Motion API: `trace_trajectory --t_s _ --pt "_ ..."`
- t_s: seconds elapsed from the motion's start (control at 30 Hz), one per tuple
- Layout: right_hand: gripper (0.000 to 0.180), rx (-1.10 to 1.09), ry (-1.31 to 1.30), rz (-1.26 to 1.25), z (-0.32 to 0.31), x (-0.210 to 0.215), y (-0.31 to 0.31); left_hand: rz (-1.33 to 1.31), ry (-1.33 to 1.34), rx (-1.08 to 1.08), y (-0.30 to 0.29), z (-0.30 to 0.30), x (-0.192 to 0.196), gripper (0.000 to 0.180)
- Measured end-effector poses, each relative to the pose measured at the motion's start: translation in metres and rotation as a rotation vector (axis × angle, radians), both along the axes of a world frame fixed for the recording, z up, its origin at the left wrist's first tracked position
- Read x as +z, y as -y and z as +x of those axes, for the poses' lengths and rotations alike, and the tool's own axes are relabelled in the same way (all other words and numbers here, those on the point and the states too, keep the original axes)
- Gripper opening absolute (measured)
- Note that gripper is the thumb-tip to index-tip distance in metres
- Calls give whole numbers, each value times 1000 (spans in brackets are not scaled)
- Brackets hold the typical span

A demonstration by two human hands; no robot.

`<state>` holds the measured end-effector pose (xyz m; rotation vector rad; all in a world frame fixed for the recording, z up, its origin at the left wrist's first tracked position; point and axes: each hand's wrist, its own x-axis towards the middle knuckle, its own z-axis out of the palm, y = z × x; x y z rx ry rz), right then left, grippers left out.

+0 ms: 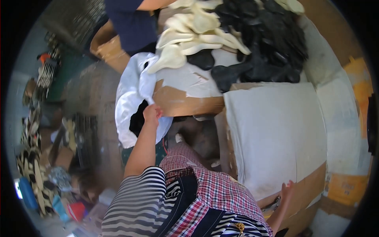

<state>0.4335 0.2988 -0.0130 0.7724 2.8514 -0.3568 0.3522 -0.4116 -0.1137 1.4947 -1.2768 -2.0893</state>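
White plastic bag point(134, 94) hung off the tabletop's edge, and the left hand point(152, 113) was closed on its rim, pinching the thin film. Dark contents showed inside the bag just below that hand. Above and to the right of it, cream shoe insoles point(193, 35) lay heaped on the tabletop point(189, 100), touching a pile of black insoles point(260, 43) farther right. The right hand point(287, 191) rested with fingers spread open against the near edge of a white sheet point(276, 130) covering the cardboard-topped surface, gripping nothing. Beyond the left hand, another person in a dark blue top point(132, 23) stood beside the tabletop.
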Motion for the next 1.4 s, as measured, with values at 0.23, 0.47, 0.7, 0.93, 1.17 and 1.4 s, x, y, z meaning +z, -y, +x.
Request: trace_trajectory --t_s 0.23,0.47,0.7,0.93,1.17,1.4 --pt "40 614 -143 -420 -169 18 305 61 202 157 114 83 -26 34" --pt "45 1433 -155 -467 -217 -48 634 -174 229 331 216 108 -38 75" --pt "59 1512 -254 283 -324 -125 801 -608 -41 541 301 213 8 64" --pt "76 1911 -316 462 -388 -147 832 -464 -203 -663 158 86 33 33" --pt "68 1993 72 645 -367 -26 817 -985 542 -326 218 168 -54 78" --pt "70 1707 -32 846 -421 20 770 -504 724 97 288 231 54 41"
